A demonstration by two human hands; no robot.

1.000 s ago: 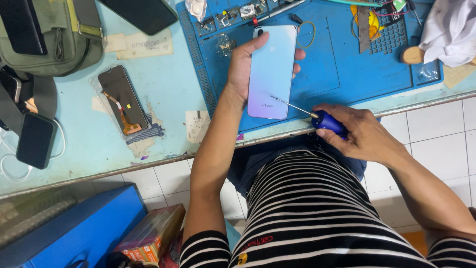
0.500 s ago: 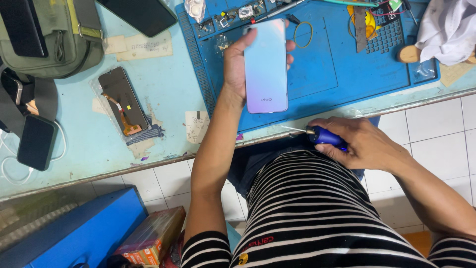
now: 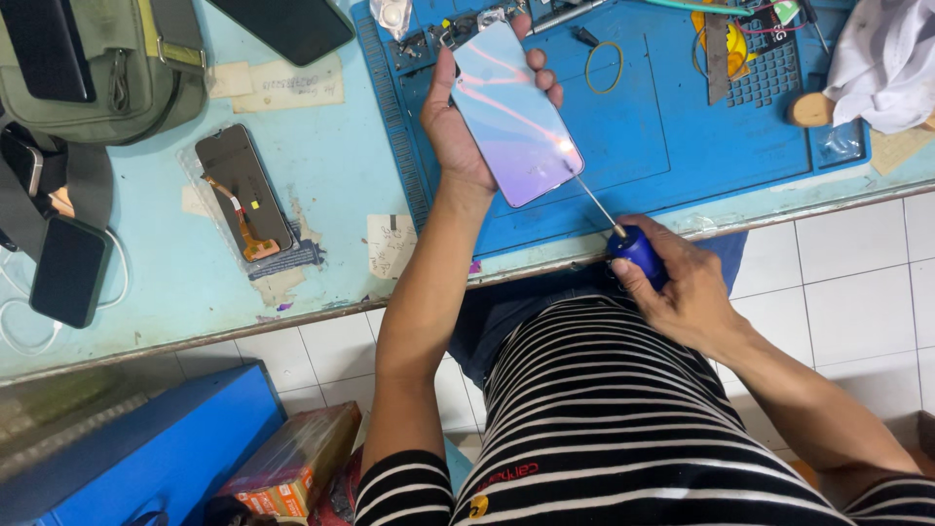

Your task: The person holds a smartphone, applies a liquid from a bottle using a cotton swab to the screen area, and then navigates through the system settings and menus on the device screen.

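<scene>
- Two hands are engaged: the left hand (image 3: 458, 122) grasps a phone (image 3: 514, 112); the right hand (image 3: 687, 287) is clenched round a screwdriver (image 3: 623, 239).
- Left grip: thumb along the phone's left edge, fingertips (image 3: 545, 78) wrapped over its right edge. The glossy back, pale blue shading to violet, faces up, and the phone is held slightly tilted above the blue mat (image 3: 672, 136).
- Right grip: fingers closed round the blue handle, just beyond the table's front edge and above the person's striped shirt (image 3: 623, 419). The thin metal shaft runs up and to the left from the fist; its tip meets the phone's lower right edge.
- Whether the tip has entered the seam cannot be told.
- Beyond the left grip, at the mat's far edge, lie small parts and a tool, too small to identify.
- Right of the phone on the mat: a yellow-green wire loop (image 3: 604, 66).
- Far right of both grips: a white cloth (image 3: 886, 58).
- Left of the left forearm, on the light blue table (image 3: 321, 185): a bare screen panel (image 3: 242, 190) with an orange flex cable.
- Further left: a dark phone (image 3: 68, 270) resting on a white cable, and an olive bag (image 3: 97, 58).
- Below the table: a blue case (image 3: 146, 438).
</scene>
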